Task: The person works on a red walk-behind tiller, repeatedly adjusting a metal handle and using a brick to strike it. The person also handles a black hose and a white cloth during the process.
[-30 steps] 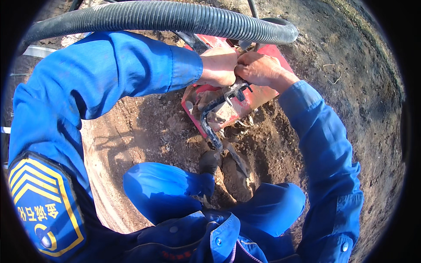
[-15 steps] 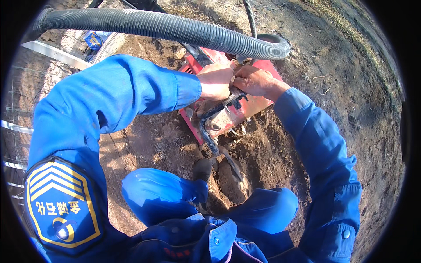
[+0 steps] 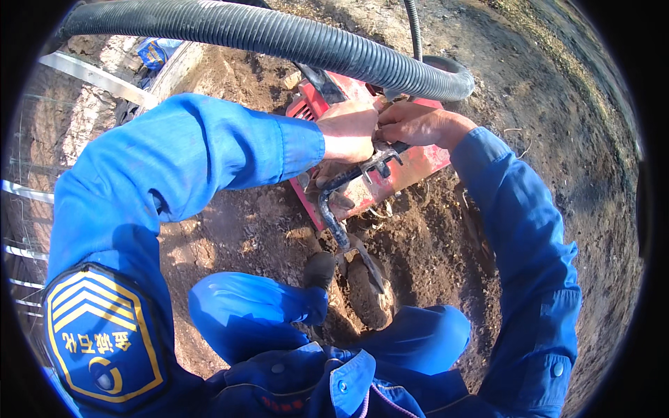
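Note:
My left hand [image 3: 346, 131] and my right hand [image 3: 424, 125] meet over a soil-covered red machine [image 3: 412, 166]. The fingers of both are closed and close together; whatever they grip between them is hidden. Just below my hands runs a dark bent metal bar [image 3: 330, 214], with a notched metal bracket [image 3: 378, 166] at its upper end. Toward my feet, the bar's lower end meets a flat, pointed metal piece [image 3: 371, 270] in the dirt. Loose soil and clods cling to the machine's red cover.
A thick black corrugated hose [image 3: 272, 33] arches across the top, with a thinner ribbed hose [image 3: 414, 31] beside its bend. My knees [image 3: 240, 306] are bent close to the machine. Pale strips [image 3: 101, 78] and a blue bag [image 3: 155, 53] lie at left. Rough soil surrounds everything.
The whole view has shifted slightly, so the machine and hands appear a little farther right. Both hands stay together at the same spot, and the right fingers have moved slightly.

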Demonstrator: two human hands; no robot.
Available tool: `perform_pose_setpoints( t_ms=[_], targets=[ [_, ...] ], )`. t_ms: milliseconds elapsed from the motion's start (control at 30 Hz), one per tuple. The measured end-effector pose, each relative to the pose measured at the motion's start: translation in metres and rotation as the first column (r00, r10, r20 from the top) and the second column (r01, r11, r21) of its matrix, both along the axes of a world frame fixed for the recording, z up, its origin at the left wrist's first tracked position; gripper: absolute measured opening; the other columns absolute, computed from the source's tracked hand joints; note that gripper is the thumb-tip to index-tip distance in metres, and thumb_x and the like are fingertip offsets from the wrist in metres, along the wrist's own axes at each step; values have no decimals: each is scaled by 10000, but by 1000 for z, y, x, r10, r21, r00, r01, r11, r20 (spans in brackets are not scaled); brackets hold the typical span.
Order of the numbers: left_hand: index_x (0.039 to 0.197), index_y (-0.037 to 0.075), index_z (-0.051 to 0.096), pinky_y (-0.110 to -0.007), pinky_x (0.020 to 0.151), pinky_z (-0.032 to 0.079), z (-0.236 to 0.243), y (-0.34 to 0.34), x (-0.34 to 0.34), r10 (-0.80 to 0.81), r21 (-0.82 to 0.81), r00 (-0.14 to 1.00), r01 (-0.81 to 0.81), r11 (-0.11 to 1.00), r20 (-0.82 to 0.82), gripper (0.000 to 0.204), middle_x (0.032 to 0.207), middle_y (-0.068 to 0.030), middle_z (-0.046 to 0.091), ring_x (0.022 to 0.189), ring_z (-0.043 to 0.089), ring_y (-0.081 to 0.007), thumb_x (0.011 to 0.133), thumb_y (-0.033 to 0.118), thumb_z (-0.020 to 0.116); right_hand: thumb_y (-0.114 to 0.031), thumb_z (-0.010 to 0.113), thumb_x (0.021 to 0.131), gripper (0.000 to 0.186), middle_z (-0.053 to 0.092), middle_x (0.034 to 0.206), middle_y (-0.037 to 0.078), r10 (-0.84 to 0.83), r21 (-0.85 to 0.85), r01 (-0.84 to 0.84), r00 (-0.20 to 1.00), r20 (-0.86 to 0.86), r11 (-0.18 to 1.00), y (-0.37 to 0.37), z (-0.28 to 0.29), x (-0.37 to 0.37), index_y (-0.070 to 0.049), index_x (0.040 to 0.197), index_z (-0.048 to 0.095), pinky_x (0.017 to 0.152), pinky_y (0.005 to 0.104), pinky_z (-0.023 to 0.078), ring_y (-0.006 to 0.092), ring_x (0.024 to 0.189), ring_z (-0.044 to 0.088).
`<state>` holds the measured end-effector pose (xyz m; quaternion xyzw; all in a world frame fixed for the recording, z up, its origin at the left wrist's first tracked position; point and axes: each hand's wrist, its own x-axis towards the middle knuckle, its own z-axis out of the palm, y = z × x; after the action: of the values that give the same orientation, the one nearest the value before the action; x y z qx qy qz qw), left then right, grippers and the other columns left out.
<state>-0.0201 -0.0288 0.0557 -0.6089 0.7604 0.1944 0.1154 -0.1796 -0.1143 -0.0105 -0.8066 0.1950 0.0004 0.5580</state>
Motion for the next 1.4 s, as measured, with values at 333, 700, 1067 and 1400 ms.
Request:
perform_pose_setpoints(
  t_ms=[333,700,1067,1400],
  targets=[
    [672,14,683,-347,562,519,-5,-1,10,292,197,950,-266,943,-112,189,620,-71,672,576,669,-148,820,95,599,-244,640,957,288,528,679,-82,-93,171,77,992,86,982,0,-8,1,-18,785,688,580,279,369,45,649,453],
    [871,36,744,-373,658,560,-5,7,10,251,148,962,-235,961,-108,171,747,-111,718,677,715,-212,838,117,598,-257,628,960,308,504,653,-73,-80,89,74,995,60,993,-1,-11,0,-31,754,662,562,291,355,57,623,429],
    [888,18,689,-474,811,528,-14,6,16,41,49,997,-38,998,-70,165,924,-203,703,919,691,-378,845,135,580,-155,624,924,191,633,721,-29,-208,207,173,965,162,963,-4,-11,-15,-3,915,741,590,280,452,66,672,547],
    [882,-58,740,-477,821,585,-12,6,9,11,-5,998,-11,1000,-58,179,890,-277,722,913,737,-409,770,41,641,-252,603,962,311,689,912,68,-29,-319,81,986,165,944,-1,-28,-8,12,1090,703,790,339,520,155,860,636]
  ],
)
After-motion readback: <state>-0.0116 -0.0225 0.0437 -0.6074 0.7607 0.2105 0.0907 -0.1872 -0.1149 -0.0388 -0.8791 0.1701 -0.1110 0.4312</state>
